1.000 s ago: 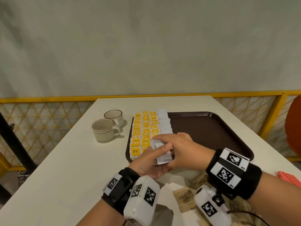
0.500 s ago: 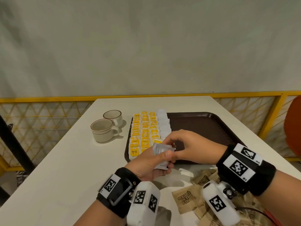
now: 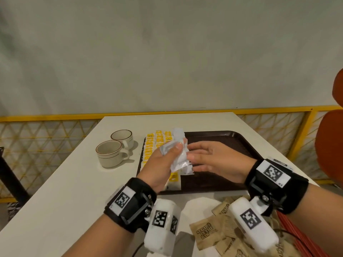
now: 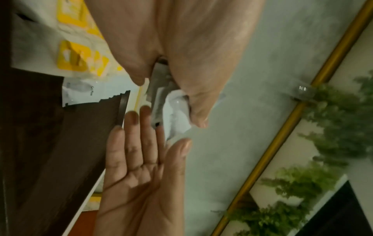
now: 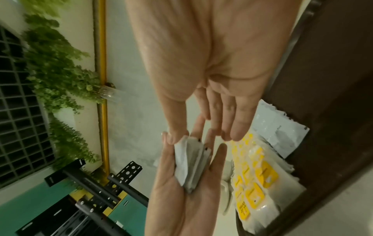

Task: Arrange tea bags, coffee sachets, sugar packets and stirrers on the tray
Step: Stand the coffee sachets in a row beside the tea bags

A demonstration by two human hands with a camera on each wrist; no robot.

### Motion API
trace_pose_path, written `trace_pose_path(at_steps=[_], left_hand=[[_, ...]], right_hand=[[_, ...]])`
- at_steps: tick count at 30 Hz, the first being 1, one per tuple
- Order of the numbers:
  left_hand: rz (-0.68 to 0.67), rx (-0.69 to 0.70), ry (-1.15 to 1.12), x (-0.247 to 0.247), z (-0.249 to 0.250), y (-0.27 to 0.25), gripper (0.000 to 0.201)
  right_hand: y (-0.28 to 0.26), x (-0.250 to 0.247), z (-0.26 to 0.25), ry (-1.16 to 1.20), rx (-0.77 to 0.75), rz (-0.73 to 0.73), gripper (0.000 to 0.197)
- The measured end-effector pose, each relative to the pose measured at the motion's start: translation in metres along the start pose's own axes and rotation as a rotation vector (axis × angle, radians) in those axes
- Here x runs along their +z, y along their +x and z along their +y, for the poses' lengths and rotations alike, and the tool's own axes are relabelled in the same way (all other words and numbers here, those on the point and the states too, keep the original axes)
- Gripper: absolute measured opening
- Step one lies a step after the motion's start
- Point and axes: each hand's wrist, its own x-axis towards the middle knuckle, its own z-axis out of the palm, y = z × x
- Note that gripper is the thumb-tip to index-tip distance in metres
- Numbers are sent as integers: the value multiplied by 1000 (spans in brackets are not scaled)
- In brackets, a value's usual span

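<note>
Since half a second ago, your left hand (image 3: 163, 164) has risen over the left half of the brown tray (image 3: 228, 140), and your right hand (image 3: 217, 164) has let go: its fingers now lie straight and apart, palm facing left, fingertips just beside the bundle. Your left hand grips a bundle of white sachets (image 3: 176, 154), thumb curled over the top.

The head view shows what the wrist views crop: rows of yellow-labelled tea bags (image 3: 157, 141) along the tray's left edge, two cups (image 3: 111, 153) on the table (image 3: 61, 182) just left of the tray, and brown sugar packets (image 3: 207, 232) near the table's front edge. The right wrist view (blurred) shows the sachets fanned in your left palm (image 5: 181, 199), edges upward. The left wrist view shows your right palm (image 4: 141, 183) open, facing the sachets, and one white sachet (image 4: 80, 91) lying flat on the tray beside the tea bags.
</note>
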Motion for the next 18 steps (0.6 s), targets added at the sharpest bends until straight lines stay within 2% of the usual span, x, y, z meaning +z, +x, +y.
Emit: trace_pose_path(at_steps=[2, 3, 4, 7, 9, 12, 14, 18], left_hand=[[-42, -31, 108, 6, -2, 13, 51], [-84, -46, 169, 9, -2, 20, 45], [-130, -57, 213, 11, -2, 26, 40], [-234, -112, 322, 7, -1, 41, 44], [-275, -150, 549, 2, 3, 51, 42], [-287, -180, 939, -7, 20, 67, 25], [-320, -218, 1061, -14, 30, 78, 18], [-422, -273, 1317, -17, 35, 94, 19]], right_hand=[[3, -2, 0, 10, -24, -57, 50], [4, -3, 0, -3, -45, -68, 47], [6, -6, 0, -8, -57, -64, 44], [10, -18, 3, 53, -41, -47, 38], [13, -24, 8, 61, 23, -18, 32], [20, -29, 22, 72, 164, 43, 25], [26, -32, 32, 71, 243, 67, 30], [38, -31, 41, 27, 323, 69, 34]])
